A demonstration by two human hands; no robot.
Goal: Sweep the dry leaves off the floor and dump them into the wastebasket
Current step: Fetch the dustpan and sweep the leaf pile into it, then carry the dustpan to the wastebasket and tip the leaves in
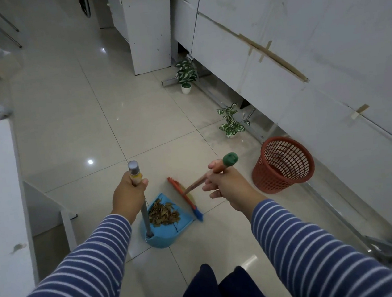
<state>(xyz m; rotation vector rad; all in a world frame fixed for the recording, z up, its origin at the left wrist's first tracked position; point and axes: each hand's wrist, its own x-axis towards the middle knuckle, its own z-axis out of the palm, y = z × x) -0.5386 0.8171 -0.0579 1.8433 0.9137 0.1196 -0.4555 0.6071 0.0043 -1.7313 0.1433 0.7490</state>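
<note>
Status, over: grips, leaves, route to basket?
Left grip holds dustpan handle; right grip holds broom. Leaves piled in dustpan, not yet dumped. Wastebasket upright at right, path open.

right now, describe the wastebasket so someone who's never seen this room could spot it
Follow the long white cabinets on the right side down to the tiled floor. At their foot, nearer than the closer potted plant, stands the wastebasket. It is the only round red-orange mesh tub; the dustpan is blue and solid.

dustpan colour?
Light blue dustpan, dry leaves piled inside; head view, the only one.
</note>
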